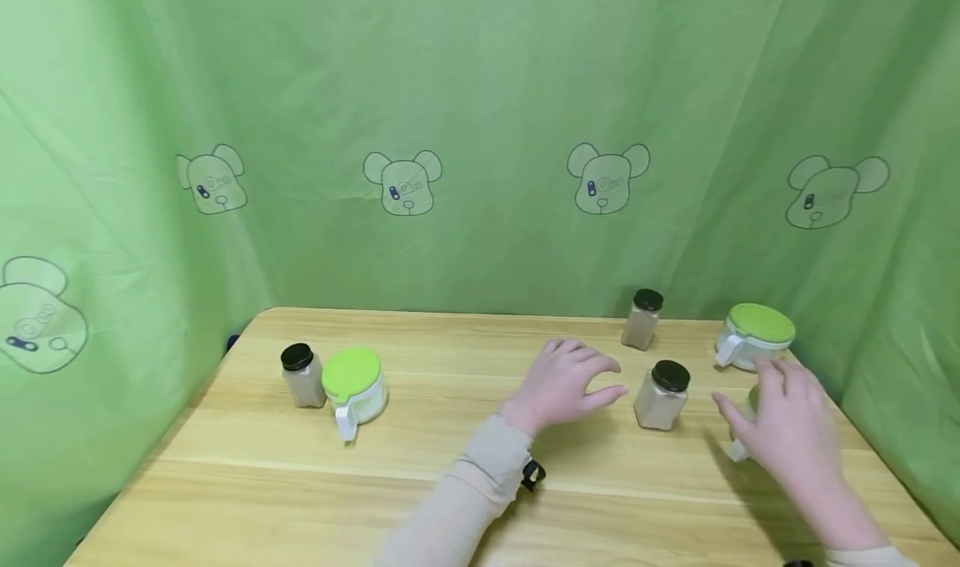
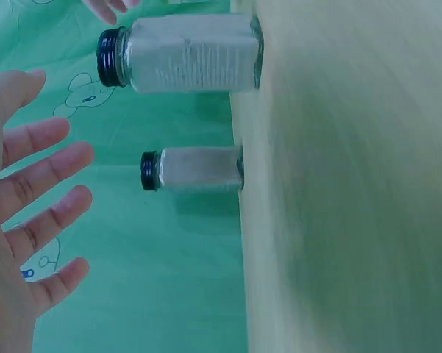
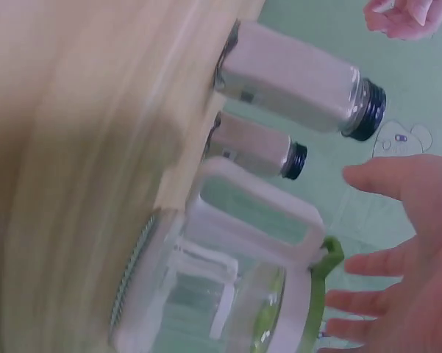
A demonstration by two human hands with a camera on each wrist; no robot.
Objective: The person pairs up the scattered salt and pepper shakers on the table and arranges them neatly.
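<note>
My left hand point(image 1: 566, 383) hovers over the table with fingers and thumb spread, just left of a square jar point(image 1: 660, 404) with a black screw lid and pale contents. Nothing is in its grasp. On the right, my right hand point(image 1: 791, 421) is held over a clear seasoning pot with a green lid and white handle point(image 1: 738, 449). That hand covers most of the pot in the head view. The right wrist view shows the pot's handle point(image 3: 257, 198) and the loosely spread fingers point(image 3: 375, 261) apart from its green lid point(image 3: 320, 294).
A second black-lidded jar point(image 1: 641, 325) stands near the table's back edge, with another green-lidded pot point(image 1: 757, 333) to its right. At the left, a third jar point(image 1: 303, 379) sits beside a green-lidded pot point(image 1: 356, 383). Green curtains point(image 1: 495, 242) surround the wooden table point(image 1: 300, 492).
</note>
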